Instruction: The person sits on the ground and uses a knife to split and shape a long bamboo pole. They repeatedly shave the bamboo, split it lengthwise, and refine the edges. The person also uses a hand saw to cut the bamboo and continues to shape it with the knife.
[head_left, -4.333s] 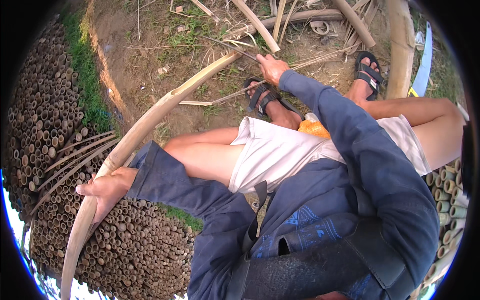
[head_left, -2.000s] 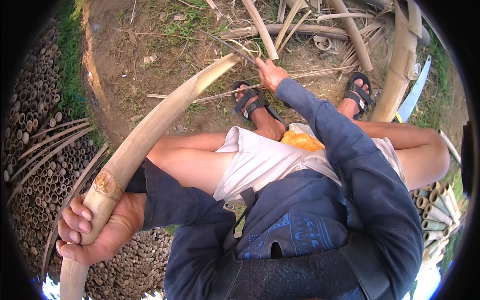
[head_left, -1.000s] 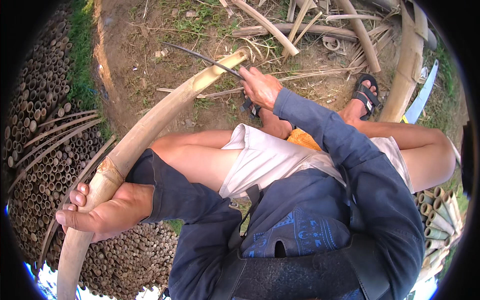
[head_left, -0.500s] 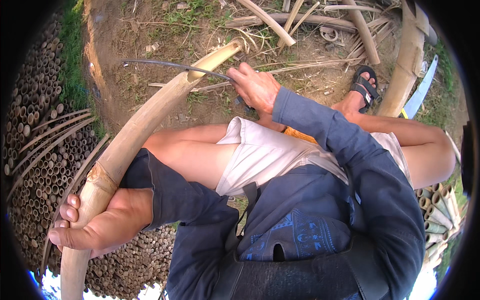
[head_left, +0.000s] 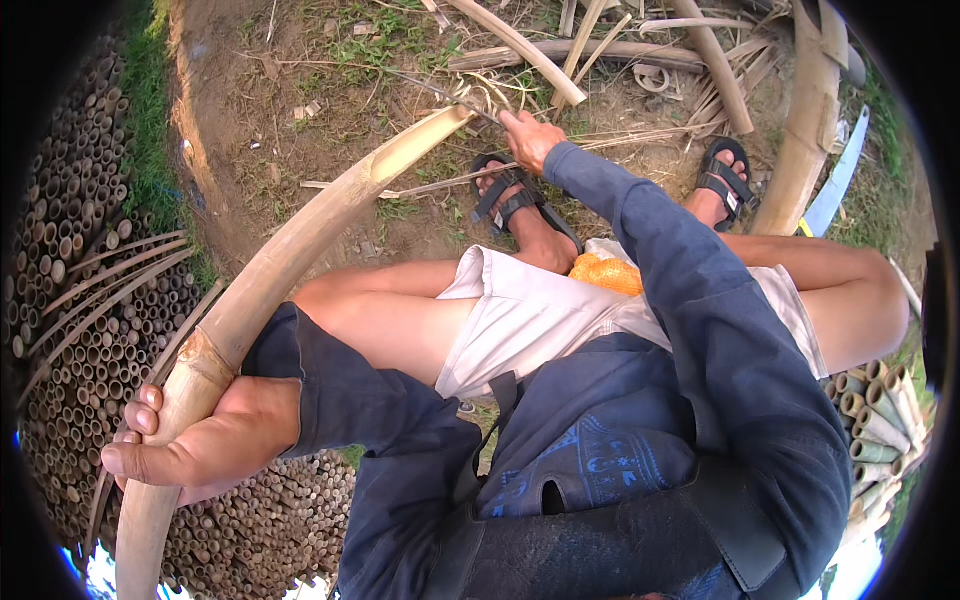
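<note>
1. brown dirt ground with patches of green grass (head_left: pixel 240 205) spreads below, strewn with pale split bamboo offcuts (head_left: pixel 520 46).
2. on the person's left, a long, curved, tan bamboo pole (head_left: pixel 285 265) slants from the lower left up toward the upper middle, its far end sliced away to a cream-coloured hollow.
3. the left hand (head_left: pixel 225 432) is clenched round the pole just below its knobbly node.
4. the right hand (head_left: pixel 533 138) grasps one end of a thin, dark, narrow blade (head_left: pixel 440 93) that crosses at the pole's cut tip; whether the two touch, i cannot tell.
5. an orange mesh bundle (head_left: pixel 607 273) sits between the legs, near one of two black strapped sandals (head_left: pixel 512 204).
6. farther out, stacked brown bamboo poles with round hollow ends (head_left: pixel 265 520) fill the left side.
</note>
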